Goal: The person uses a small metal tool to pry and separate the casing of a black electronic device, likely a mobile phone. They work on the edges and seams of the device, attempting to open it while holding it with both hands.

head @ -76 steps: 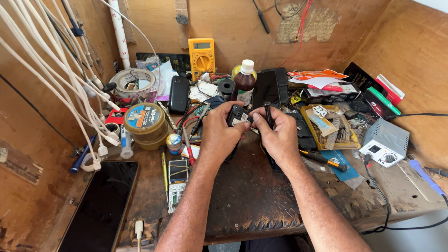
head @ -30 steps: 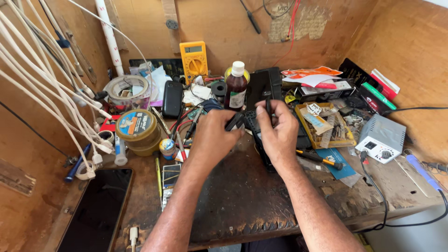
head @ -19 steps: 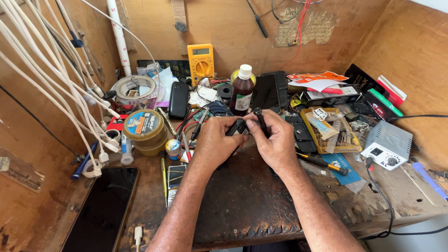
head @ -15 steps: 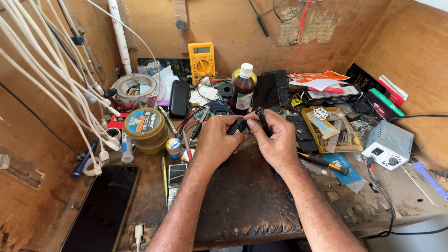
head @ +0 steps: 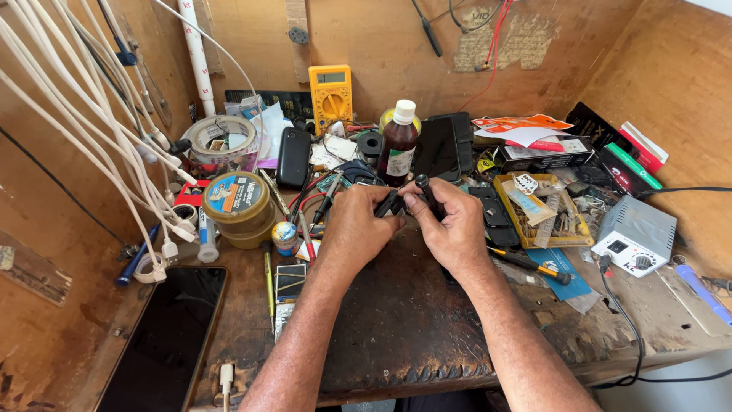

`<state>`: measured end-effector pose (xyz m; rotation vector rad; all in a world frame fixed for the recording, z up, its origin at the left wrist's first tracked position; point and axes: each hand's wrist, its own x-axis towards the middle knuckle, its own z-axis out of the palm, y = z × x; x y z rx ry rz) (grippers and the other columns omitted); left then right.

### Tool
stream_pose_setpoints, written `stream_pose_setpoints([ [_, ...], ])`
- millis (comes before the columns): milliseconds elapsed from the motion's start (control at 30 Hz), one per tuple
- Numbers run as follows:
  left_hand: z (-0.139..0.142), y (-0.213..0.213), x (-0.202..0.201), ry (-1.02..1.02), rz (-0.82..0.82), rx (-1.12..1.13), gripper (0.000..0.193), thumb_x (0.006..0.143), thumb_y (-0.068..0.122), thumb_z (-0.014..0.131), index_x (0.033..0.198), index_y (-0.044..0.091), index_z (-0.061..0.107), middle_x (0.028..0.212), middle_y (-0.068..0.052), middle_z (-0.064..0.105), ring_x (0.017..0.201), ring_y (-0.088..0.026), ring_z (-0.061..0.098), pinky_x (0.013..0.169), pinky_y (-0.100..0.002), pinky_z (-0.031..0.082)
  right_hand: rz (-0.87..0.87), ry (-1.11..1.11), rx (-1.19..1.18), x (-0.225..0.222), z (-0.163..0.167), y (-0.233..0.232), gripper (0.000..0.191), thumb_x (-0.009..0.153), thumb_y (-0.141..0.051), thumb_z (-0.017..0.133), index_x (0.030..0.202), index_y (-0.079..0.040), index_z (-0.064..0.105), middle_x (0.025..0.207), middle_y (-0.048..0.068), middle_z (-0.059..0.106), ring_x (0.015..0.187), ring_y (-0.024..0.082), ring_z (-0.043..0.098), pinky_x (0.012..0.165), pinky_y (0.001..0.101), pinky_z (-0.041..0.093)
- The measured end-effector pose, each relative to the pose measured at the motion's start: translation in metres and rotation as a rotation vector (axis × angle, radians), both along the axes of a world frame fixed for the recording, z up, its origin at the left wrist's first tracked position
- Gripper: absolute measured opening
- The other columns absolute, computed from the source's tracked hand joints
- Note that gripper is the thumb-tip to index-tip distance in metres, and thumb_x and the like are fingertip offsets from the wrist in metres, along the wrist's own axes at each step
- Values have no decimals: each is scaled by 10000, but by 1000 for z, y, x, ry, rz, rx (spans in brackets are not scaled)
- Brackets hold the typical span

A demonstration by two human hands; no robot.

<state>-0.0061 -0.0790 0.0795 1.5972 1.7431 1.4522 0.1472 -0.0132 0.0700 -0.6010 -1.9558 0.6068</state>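
Item: small black device [head: 390,203], held above the middle of the desk [head: 412,320]. We find the left hand [head: 352,226] and right hand [head: 451,223] both closed on it, fingertips meeting; a dark screwdriver [head: 424,188] rises from the right grip. Progress: we judge the work mid-way, the device in hand and possibly partly open, though fingers hide it. Room: bare desk before the wrists; brown bottle [head: 398,143], tins [head: 238,207] and parts tray [head: 543,210] crowd the far side; phone [head: 164,336] near the left edge.
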Motion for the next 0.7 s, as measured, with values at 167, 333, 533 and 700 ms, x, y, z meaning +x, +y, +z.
stream_pose_setpoints([
  [167, -3, 5, 4, 109, 37, 52, 337, 686, 79, 800, 1020, 37, 776, 885, -222, 747, 888, -380, 740, 755, -452, 578, -20, -23, 28, 0, -2, 7, 103, 971, -67, 710, 1042, 8, 708, 914, 69, 752, 842, 103, 695, 751, 281, 548],
  [333, 2, 6, 2, 144, 126, 32, 266, 758, 93, 771, 1019, 43, 783, 869, -266, 720, 893, -409, 725, 775, -476, 578, -16, -95, 163, -2, -4, 12, 147, 909, -24, 699, 1049, 19, 692, 964, 108, 737, 891, 158, 717, 781, 305, 560],
  [533, 10, -1, 5, 100, 93, 104, 308, 739, 101, 773, 1041, 47, 779, 866, -241, 740, 864, -390, 734, 751, -464, 577, -73, 6, 36, -3, -4, 10, 104, 1001, -99, 682, 1048, -7, 688, 937, 68, 752, 879, 139, 718, 788, 301, 562],
  [700, 6, 10, 0, -22, 109, 44, 249, 761, 160, 813, 956, 10, 776, 744, -146, 760, 706, -269, 761, 677, -403, 566, -217, 35, -38, 1, -5, 11, 238, 1023, -146, 697, 1220, -33, 625, 909, 56, 663, 765, 133, 592, 699, 306, 511],
])
